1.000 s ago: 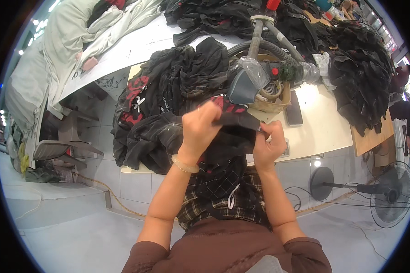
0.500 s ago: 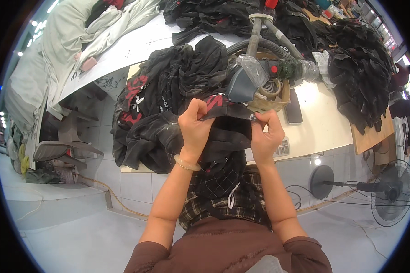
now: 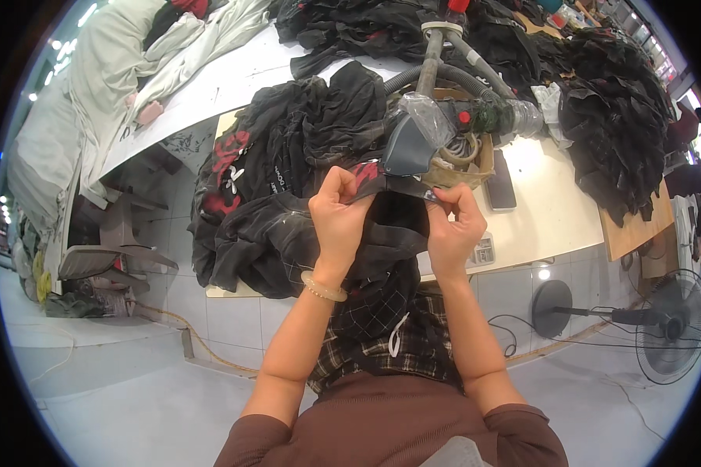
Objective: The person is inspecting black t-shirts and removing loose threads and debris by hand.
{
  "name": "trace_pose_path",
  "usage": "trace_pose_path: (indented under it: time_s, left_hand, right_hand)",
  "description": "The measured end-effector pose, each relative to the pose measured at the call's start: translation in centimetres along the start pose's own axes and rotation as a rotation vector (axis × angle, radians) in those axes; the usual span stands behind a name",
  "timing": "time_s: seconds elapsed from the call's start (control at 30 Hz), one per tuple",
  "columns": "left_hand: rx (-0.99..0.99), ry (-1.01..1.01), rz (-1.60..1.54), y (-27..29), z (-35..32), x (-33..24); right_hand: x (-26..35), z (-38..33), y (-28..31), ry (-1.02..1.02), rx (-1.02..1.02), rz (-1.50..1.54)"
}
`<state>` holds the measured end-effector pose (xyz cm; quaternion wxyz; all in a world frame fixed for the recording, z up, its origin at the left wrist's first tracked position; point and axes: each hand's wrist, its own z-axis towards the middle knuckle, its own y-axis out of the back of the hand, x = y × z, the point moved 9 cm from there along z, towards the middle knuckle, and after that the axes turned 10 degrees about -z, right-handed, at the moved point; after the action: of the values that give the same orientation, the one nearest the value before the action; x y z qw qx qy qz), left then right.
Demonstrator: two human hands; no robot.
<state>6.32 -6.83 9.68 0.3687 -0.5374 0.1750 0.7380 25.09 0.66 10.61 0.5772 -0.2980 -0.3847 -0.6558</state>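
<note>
A black garment (image 3: pixel 394 243) with a pale grid of lines hangs between my hands, its edge stretched so that a dark opening gapes. My left hand (image 3: pixel 337 222) is closed on the left side of that edge, thumb against curled fingers. On the right side my right hand (image 3: pixel 454 229) pinches the same edge. Just beyond the fabric sits a dark grey, wedge-shaped nozzle (image 3: pixel 407 148) joined to pipes and partly wrapped in clear plastic. Whether the edge touches the nozzle, I cannot tell. The garment's lower part drapes toward my lap.
A pile of black garments (image 3: pixel 311 117) with red and white prints lies to the left. Another dark heap (image 3: pixel 611 128) is at the right. Beyond the nozzle runs a ribbed hose (image 3: pixel 403 80). A dark phone-like slab (image 3: pixel 501 180) lies on the cream tabletop (image 3: pixel 553 206). A fan (image 3: pixel 670 327) stands at right.
The stretched edge now tilts a little more, and the opening shows wider and darker. My left hand has shifted slightly to the right. Both hands keep their hold.
</note>
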Motion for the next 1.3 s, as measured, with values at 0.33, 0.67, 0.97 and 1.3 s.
trace_pose_path:
  time_s: [0.33,0.67,0.97,1.3]
  left_hand:
    - [0.036,0.086,-0.081,-0.5,-0.2,-0.1]
    - [0.529,0.024,0.105,-5.6,-6.3,-5.2]
    - [0.551,-0.131,0.746,2.2,-4.0,-3.2]
    - [0.605,0.149,0.76,7.6,-3.4,2.3]
  right_hand:
    - [0.1,-0.3,0.2,-0.065,0.012,0.04]
    - [-1.5,0.3,3.2,0.027,-0.113,-0.135]
    - [-17.1,-3.4,8.1,-0.71,0.316,-0.204]
    - [-9.5,-3.5,2.7,-0.437,0.545,-0.325]
